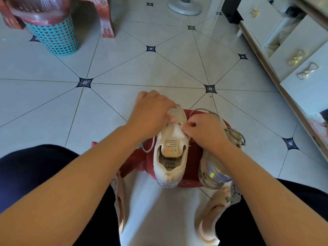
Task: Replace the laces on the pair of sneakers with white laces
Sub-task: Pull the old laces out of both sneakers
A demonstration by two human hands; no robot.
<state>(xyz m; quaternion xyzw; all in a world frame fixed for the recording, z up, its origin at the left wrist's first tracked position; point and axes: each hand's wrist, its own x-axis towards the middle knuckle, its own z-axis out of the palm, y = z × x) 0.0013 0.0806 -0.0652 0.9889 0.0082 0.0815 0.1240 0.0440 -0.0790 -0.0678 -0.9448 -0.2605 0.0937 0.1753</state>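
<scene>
Head view: left hand (152, 110) curled over sneaker (174, 136) toe, steadying it on red stool (193, 160); right hand (204, 132), just beside, pinched lace (179, 123) at eyelets, apparently threading.

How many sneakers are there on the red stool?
2. The middle sneaker stands upright on the red stool, tongue label showing. The right sneaker lies tilted beside it, partly hidden under the right hand.

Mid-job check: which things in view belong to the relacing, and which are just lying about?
Job: middle sneaker, held by left hand and right hand; white lace; second sneaker with grey lace; red stool under both.
Lying about: teal basket, fan base, white cabinet.
</scene>
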